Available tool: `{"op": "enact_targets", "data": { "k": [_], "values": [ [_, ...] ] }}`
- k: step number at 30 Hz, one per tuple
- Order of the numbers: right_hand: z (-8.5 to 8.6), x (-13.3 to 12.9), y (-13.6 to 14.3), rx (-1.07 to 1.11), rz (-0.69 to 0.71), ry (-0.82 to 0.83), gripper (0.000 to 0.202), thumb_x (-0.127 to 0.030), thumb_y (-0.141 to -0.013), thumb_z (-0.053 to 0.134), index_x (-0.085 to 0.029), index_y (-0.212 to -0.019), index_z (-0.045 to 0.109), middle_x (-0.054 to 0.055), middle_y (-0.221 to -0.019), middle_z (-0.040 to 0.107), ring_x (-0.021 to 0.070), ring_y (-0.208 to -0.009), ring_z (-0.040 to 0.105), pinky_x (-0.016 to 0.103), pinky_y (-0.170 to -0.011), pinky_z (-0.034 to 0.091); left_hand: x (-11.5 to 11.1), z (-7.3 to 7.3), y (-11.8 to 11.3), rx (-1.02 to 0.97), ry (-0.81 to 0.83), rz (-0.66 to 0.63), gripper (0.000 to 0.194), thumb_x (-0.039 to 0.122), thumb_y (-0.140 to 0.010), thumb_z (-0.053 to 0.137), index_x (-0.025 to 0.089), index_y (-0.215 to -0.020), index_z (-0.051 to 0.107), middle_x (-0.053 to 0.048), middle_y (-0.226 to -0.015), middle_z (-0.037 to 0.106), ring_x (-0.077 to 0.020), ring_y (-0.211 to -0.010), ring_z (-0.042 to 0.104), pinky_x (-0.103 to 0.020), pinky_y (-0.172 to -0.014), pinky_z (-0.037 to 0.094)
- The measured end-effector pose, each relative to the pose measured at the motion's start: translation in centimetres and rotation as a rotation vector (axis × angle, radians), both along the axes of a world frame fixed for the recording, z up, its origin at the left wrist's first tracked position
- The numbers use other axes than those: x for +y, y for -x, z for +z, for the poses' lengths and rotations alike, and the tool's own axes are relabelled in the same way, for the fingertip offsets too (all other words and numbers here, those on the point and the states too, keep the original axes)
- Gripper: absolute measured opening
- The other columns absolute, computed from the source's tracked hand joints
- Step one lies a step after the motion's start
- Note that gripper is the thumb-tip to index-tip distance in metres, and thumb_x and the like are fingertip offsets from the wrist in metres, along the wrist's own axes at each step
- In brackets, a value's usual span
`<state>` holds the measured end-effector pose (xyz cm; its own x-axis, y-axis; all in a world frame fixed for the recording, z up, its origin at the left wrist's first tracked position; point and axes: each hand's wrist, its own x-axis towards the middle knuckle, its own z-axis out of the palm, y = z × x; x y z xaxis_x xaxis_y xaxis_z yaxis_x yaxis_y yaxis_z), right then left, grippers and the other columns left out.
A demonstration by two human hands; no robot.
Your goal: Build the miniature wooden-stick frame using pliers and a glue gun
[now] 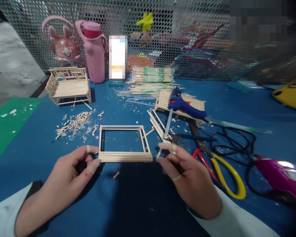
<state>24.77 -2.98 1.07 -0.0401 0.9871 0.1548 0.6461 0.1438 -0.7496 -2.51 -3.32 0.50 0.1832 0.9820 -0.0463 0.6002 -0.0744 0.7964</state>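
Observation:
A small rectangular frame of thin wooden sticks [125, 157] lies in front of me, several sticks side by side along its near edge. My left hand [69, 174] pinches the frame's near left corner between thumb and forefinger. Off the right end, my right hand [192, 177] holds a short wooden stick [159, 154] between thumb and fingertip, apart from the frame. A loose cut piece [116, 175] lies just below the frame. Beyond the right hand are some longer sticks [156, 123] and a blue glue gun [187, 107] resting on a stick-built panel [161, 98].
A stick-built bench [70, 89] stands at the back left, with offcuts [76, 123] before it. Behind are a pink bottle [95, 56], a phone [118, 56] and bundled sticks [151, 75]. Right lie yellow-and-red-handled pliers [230, 177], a black cable [234, 138] and a purple tool [278, 176].

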Motion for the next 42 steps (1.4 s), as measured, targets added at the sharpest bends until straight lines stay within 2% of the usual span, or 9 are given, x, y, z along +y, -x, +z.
{"op": "enact_targets", "data": {
  "k": [5, 10, 13, 19, 24, 28, 31, 36, 42],
  "values": [
    [-0.6, -0.4, -0.3, -0.098, -0.027, -0.306, 0.016, -0.02, -0.083, 0.056, -0.022, -0.098, 0.051, -0.003, -0.069, 0.059, 0.0097, -0.054, 0.056, 0.019, -0.05, 0.047, 0.4, 0.1, 0.2, -0.012, -0.011, -0.032, 0.014, 0.034, -0.088, 0.048, 0.02, -0.088, 0.051, 0.003, -0.068, 0.049, -0.0107, -0.061, 0.049, -0.021, -0.057, 0.041],
    [0.2, -0.3, -0.2, -0.391, 0.282, -0.613, 0.018, -0.014, -0.08, 0.059, -0.02, -0.096, 0.055, 0.009, -0.097, 0.063, 0.0203, -0.091, 0.061, 0.035, -0.082, 0.049, 0.4, 0.2, -0.1, -0.055, -0.047, -0.037, 0.01, 0.027, -0.085, 0.052, 0.021, -0.082, 0.046, 0.004, -0.072, 0.045, -0.0099, -0.063, 0.046, -0.021, -0.059, 0.041],
    [1.0, 0.0, 0.0, -0.455, 0.382, -0.672, 0.015, -0.014, -0.082, 0.059, -0.019, -0.096, 0.055, 0.008, -0.093, 0.066, 0.0201, -0.088, 0.061, 0.038, -0.086, 0.045, 0.4, 0.4, -0.2, -0.136, -0.155, 0.052, 0.015, 0.024, -0.082, 0.056, 0.022, -0.081, 0.041, 0.004, -0.074, 0.041, -0.0098, -0.062, 0.043, -0.021, -0.058, 0.04],
    [1.0, 1.0, -0.1, -0.373, 0.464, -0.632, 0.011, -0.026, -0.091, 0.044, -0.023, -0.088, 0.054, 0.004, -0.083, 0.065, 0.0175, -0.078, 0.061, 0.044, -0.093, 0.037, 0.8, 0.8, 0.5, -0.193, -0.443, 0.033, 0.019, 0.017, -0.082, 0.06, 0.019, -0.066, 0.049, 0.002, -0.067, 0.054, -0.0107, -0.066, 0.051, -0.023, -0.065, 0.041],
    [0.5, 0.7, -0.3, -0.313, 0.501, -0.6, 0.026, -0.035, -0.094, 0.035, -0.021, -0.098, 0.057, 0.005, -0.084, 0.067, 0.0178, -0.082, 0.062, 0.044, -0.096, 0.036, 1.0, 1.2, 0.7, -0.118, -0.572, -0.217, 0.004, 0.018, -0.083, 0.062, 0.021, -0.081, 0.063, 0.001, -0.068, 0.066, -0.0116, -0.067, 0.061, -0.024, -0.067, 0.046],
    [1.1, -0.8, 0.1, -0.184, 0.495, -0.666, 0.033, -0.035, -0.096, 0.03, -0.021, -0.084, 0.057, 0.0, -0.069, 0.065, 0.0128, -0.066, 0.06, 0.038, -0.089, 0.042, 1.6, 3.1, -0.5, 0.056, -0.812, -0.444, 0.007, 0.016, -0.086, 0.057, 0.016, -0.091, 0.063, -0.006, -0.083, 0.071, -0.0152, -0.079, 0.066, -0.028, -0.077, 0.049],
    [1.8, -1.7, -0.2, -0.114, 0.404, -0.751, 0.039, -0.038, -0.096, 0.026, -0.022, -0.074, 0.053, 0.0, -0.06, 0.061, 0.0128, -0.059, 0.058, 0.037, -0.08, 0.047, 2.2, 4.3, -1.9, 0.091, -0.878, -0.512, 0.007, 0.012, -0.085, 0.055, 0.015, -0.088, 0.061, -0.006, -0.083, 0.069, -0.0145, -0.081, 0.065, -0.027, -0.077, 0.049],
    [2.7, -1.5, -2.7, -0.418, 0.232, -0.644, 0.017, -0.033, -0.088, 0.048, -0.022, -0.08, 0.056, 0.004, -0.068, 0.064, 0.0176, -0.065, 0.061, 0.032, -0.066, 0.047, 2.8, 3.3, -3.2, 0.094, -0.936, -0.524, 0.009, 0.008, -0.077, 0.058, 0.016, -0.076, 0.053, -0.008, -0.083, 0.068, -0.0177, -0.08, 0.063, -0.031, -0.073, 0.049],
    [0.6, -0.7, -4.5, -0.866, 0.077, -0.363, 0.026, -0.038, -0.085, 0.049, -0.022, -0.065, 0.054, 0.001, -0.058, 0.06, 0.0164, -0.052, 0.058, 0.026, -0.046, 0.032, 2.6, 1.8, -1.8, 0.141, -0.944, -0.575, 0.006, 0.014, -0.081, 0.059, 0.016, -0.079, 0.054, -0.008, -0.089, 0.069, -0.0183, -0.082, 0.062, -0.037, -0.079, 0.044]
  ]
}}
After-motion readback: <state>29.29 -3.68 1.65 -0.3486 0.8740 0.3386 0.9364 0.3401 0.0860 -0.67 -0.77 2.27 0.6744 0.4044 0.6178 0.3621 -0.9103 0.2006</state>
